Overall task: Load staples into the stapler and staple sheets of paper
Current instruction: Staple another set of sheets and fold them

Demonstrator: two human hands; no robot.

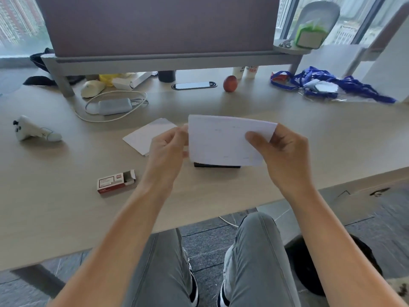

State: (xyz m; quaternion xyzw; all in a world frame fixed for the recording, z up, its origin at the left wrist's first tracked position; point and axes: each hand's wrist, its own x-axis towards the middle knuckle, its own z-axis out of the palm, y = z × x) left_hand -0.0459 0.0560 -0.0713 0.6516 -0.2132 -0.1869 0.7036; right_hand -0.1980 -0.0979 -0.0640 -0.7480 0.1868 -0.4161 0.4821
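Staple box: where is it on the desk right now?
In the head view the staple box lies on the desk near its front edge, flap open, left of the left hand and in front of the loose paper.

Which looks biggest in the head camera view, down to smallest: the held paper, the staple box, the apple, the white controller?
1. Held paper, clearly largest, though nearest the camera.
2. White controller and staple box look about alike; not ranked.
3. Apple, smallest, though farthest away.
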